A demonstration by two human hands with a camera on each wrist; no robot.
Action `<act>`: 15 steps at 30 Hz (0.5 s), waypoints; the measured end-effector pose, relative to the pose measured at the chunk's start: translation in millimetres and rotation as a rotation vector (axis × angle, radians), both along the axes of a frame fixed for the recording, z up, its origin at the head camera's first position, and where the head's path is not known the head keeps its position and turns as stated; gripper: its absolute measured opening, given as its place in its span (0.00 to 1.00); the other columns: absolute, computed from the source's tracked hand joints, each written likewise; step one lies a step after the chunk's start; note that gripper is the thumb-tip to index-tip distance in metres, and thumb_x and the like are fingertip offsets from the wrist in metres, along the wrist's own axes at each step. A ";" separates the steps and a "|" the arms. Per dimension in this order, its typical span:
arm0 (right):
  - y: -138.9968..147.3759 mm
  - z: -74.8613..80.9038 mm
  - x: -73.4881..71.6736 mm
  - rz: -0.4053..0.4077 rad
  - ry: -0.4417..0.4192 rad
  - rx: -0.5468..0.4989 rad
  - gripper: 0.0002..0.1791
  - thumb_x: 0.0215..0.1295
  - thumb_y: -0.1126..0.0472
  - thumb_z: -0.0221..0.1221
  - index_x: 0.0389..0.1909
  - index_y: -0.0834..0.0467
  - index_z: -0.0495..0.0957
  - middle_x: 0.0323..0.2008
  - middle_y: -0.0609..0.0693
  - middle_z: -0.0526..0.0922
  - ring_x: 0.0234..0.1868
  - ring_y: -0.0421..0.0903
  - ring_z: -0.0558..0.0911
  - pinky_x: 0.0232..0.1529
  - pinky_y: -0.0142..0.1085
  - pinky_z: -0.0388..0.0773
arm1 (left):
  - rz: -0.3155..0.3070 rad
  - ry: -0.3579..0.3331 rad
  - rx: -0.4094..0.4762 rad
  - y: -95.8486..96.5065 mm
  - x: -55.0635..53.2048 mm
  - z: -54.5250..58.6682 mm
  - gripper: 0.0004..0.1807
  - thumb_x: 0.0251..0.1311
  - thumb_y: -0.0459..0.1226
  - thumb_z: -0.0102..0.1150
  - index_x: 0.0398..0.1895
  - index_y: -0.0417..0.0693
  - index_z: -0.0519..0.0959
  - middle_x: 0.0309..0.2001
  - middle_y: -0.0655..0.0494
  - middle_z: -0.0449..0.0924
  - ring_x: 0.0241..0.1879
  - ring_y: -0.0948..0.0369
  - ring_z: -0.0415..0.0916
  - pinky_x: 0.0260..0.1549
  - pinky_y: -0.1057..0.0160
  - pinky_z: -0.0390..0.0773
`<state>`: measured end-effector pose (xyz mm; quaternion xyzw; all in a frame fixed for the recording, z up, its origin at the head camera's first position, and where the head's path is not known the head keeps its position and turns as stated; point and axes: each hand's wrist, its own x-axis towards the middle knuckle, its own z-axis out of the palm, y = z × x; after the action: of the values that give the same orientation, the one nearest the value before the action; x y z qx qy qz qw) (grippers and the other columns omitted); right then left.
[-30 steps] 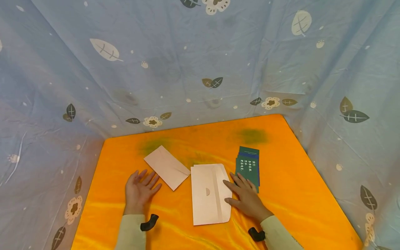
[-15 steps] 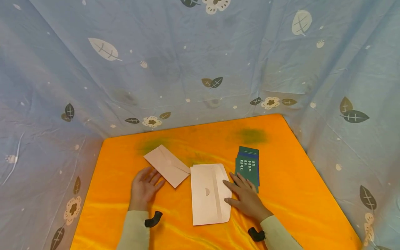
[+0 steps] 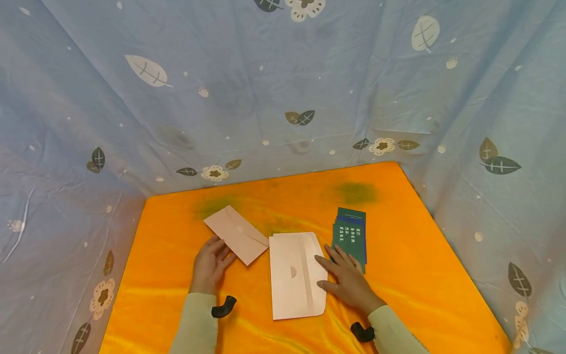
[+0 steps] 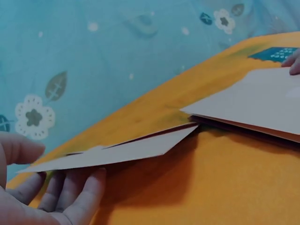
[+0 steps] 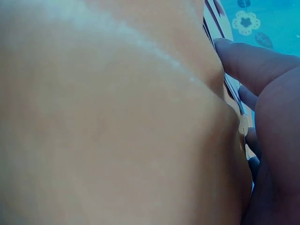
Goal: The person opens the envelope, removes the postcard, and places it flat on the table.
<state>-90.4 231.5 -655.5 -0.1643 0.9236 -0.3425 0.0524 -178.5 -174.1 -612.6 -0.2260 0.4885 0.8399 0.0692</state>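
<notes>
In the head view a smaller pale pink envelope (image 3: 240, 233) lies slanted at the left. My left hand (image 3: 210, 265) is at its near-left edge. The left wrist view has the fingers (image 4: 89, 192) beneath that envelope's raised edge, and the thumb above it with a gap. At centre, a pale pink envelope (image 3: 294, 290) has its flap folded out to the right; another paper edge peeks out at its top. My right hand (image 3: 347, 282) rests, fingers spread, on the flap and over the lower part of the green cards (image 3: 351, 236).
An orange cloth (image 3: 247, 324) covers the table. Patterned blue curtains (image 3: 247, 98) stand behind it and along both sides. Each wrist carries a black curved piece, such as the left one (image 3: 224, 307). A blue card edge (image 3: 349, 220) shows among the green cards.
My left hand has moved right and forward, its fingers now under the slanted envelope's edge. That envelope has shifted slightly and tilted. The right hand stays in place.
</notes>
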 end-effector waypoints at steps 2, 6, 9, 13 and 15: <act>-0.2 0.1 0.0 -0.001 -0.003 0.001 0.39 0.74 0.42 0.69 0.82 0.46 0.72 0.87 0.53 0.53 0.86 0.61 0.45 0.75 0.71 0.39 | 0.014 -0.017 -0.012 1.8 -1.2 1.1 0.34 0.84 0.32 0.53 0.86 0.40 0.54 0.63 0.47 0.74 0.53 0.54 0.80 0.56 0.52 0.82; -0.3 -0.4 0.0 -0.003 -0.004 0.002 0.39 0.73 0.42 0.69 0.81 0.46 0.72 0.87 0.53 0.54 0.86 0.61 0.46 0.75 0.71 0.39 | 0.042 -0.051 -0.063 4.3 -3.8 1.9 0.35 0.81 0.31 0.57 0.84 0.42 0.56 0.59 0.47 0.73 0.47 0.55 0.79 0.52 0.54 0.84; 0.0 -1.0 -0.1 -0.003 -0.001 0.002 0.39 0.74 0.41 0.69 0.81 0.46 0.72 0.86 0.53 0.54 0.86 0.61 0.46 0.75 0.71 0.39 | 0.063 -0.065 -0.101 6.3 -4.8 1.5 0.33 0.79 0.31 0.59 0.81 0.42 0.59 0.56 0.48 0.75 0.45 0.55 0.79 0.49 0.56 0.85; 0.4 -2.1 -0.3 -0.001 0.004 0.004 0.38 0.74 0.41 0.68 0.81 0.46 0.72 0.87 0.53 0.54 0.86 0.61 0.46 0.75 0.71 0.39 | 0.073 -0.072 -0.129 7.8 -4.7 0.0 0.32 0.79 0.31 0.60 0.80 0.42 0.60 0.55 0.48 0.76 0.46 0.55 0.79 0.49 0.57 0.85; 0.7 -2.6 -0.4 0.000 0.010 0.004 0.38 0.74 0.41 0.68 0.81 0.46 0.72 0.86 0.53 0.54 0.86 0.61 0.46 0.75 0.71 0.40 | 0.076 -0.071 -0.137 7.9 -4.5 -0.8 0.32 0.79 0.30 0.60 0.80 0.42 0.61 0.56 0.48 0.76 0.46 0.55 0.79 0.49 0.57 0.86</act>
<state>-90.8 232.2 -658.1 -0.1659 0.9244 -0.3400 0.0482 -183.0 -166.2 -613.5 -0.2785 0.5329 0.7981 0.0390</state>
